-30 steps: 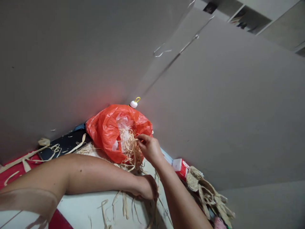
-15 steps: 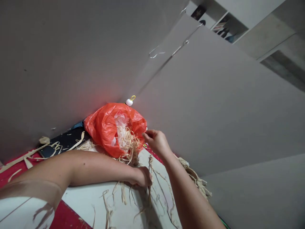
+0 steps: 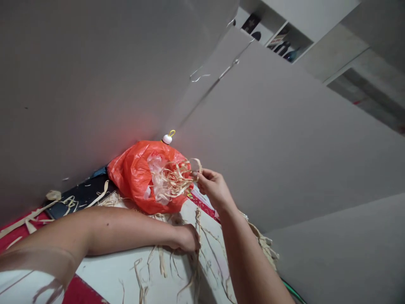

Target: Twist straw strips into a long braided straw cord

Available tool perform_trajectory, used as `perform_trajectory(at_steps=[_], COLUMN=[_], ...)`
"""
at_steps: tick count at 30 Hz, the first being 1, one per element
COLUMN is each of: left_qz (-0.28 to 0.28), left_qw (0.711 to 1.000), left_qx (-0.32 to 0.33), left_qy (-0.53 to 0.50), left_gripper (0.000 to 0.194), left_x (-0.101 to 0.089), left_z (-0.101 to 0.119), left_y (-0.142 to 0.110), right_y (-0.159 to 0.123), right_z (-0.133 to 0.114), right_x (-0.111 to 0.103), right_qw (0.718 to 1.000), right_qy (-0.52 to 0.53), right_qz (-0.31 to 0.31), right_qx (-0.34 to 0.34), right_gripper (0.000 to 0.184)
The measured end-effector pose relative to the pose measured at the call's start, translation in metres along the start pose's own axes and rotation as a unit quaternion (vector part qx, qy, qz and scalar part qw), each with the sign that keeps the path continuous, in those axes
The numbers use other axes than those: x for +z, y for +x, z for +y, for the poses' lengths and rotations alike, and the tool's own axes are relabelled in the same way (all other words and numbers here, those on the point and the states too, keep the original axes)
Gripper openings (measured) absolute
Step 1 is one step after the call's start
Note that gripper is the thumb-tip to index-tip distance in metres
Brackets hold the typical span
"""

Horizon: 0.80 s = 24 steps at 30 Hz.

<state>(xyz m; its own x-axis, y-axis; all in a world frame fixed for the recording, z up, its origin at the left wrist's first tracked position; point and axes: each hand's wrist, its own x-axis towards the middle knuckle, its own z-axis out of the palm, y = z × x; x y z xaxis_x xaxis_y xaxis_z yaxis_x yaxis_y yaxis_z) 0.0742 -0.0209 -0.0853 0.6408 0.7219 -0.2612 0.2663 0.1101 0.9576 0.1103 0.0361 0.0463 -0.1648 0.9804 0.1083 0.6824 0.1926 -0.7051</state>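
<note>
My left hand [image 3: 189, 238] is closed on a twisted cord of pale raffia-like fibre [image 3: 198, 214], which runs up and down past its fingertips on the white table surface. At the mouth of the orange plastic bag [image 3: 136, 179], my right hand [image 3: 213, 185] pinches a bunch of pale raffia-like strips [image 3: 175, 180]. Those strips trail from the bag's opening up to my fingers. Crumpled clear plastic shows inside the bag. Loose strips [image 3: 163, 261] lie below my left forearm. The fingers of my left hand are partly hidden.
More strips lie on a dark flat board [image 3: 87, 192] at the left. A white cap with a yellow loop [image 3: 167, 139] stands behind the bag. Grey walls rise behind, with a wire hook [image 3: 199, 77]. A beige fibre bundle [image 3: 267, 247] lies right of my right forearm.
My right hand has closed on the strips at the bag's mouth and pulled them up and right. My left hand stays on the cord. The view has shifted slightly.
</note>
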Motion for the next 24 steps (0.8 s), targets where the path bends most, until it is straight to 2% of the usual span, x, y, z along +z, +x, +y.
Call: perform_trajectory(at_steps=[2,6,9,13,19,22,24], left_qz=[-0.005,-0.001,0.007,0.008,-0.003,-0.004,-0.002], left_qw=[0.999,0.998,0.998,0.996,0.998,0.998,0.996], left_qx=[-0.029,-0.040,-0.044,-0.055,-0.052,-0.052,-0.059], left_qy=[0.022,0.039,0.052,0.074,0.041,0.041,0.061], left_gripper=[0.004,0.008,0.008,0.017,0.020,0.020,0.017], left_x=[-0.001,-0.002,-0.001,-0.001,-0.001,-0.001,-0.001], left_z=[0.004,0.011,0.011,0.010,0.019,0.023,0.024], left_y=[-0.006,-0.013,-0.012,-0.009,-0.013,-0.016,-0.017], right_y=[0.002,0.006,0.006,0.001,-0.005,0.001,0.009], right_z=[0.009,0.043,0.066,0.081,0.079,0.063,0.050], right_x=[-0.006,-0.007,-0.011,-0.024,-0.030,-0.025,-0.019], right_qw=[1.000,0.998,0.994,0.980,0.941,0.936,0.943], right_qy=[0.026,0.060,0.104,0.183,0.317,0.335,0.323], right_qz=[0.004,-0.004,0.031,0.082,0.117,0.104,0.074], right_qx=[0.002,0.018,0.005,-0.021,-0.025,-0.027,-0.031], right_gripper=[0.033,0.038,0.040,0.035,0.046,0.044,0.038])
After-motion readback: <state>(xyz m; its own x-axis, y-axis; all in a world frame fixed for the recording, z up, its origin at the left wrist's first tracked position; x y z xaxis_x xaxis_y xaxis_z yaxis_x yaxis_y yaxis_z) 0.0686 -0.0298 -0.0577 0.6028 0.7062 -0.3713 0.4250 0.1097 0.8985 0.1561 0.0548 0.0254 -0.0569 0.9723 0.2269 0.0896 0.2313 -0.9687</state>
